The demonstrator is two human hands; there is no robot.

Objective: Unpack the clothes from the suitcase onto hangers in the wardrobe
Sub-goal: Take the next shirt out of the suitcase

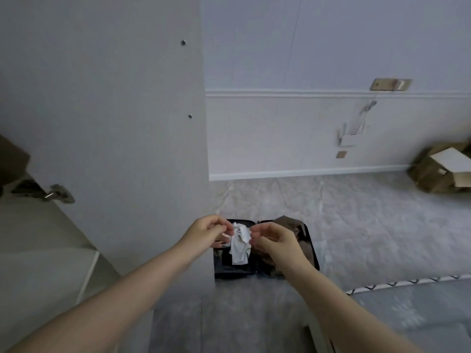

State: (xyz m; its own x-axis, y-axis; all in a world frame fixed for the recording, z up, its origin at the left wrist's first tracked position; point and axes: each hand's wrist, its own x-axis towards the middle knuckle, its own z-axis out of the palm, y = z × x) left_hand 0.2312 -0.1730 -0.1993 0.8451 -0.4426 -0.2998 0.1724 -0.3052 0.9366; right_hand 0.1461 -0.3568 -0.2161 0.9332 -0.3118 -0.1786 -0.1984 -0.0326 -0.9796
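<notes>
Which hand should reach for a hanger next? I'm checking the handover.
Probably the left hand: it is nearer the wardrobe panel, while the right hand also pinches the white garment. No hanger shows.

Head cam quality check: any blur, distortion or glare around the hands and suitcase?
Head view: soft, dim, even light, no glare. Wide-angle bend tilts the wall and stretches the forearms. Left hand and right hand slightly soft, pinching the white garment over the suitcase. Cardboard box smeared at the edge.
</notes>
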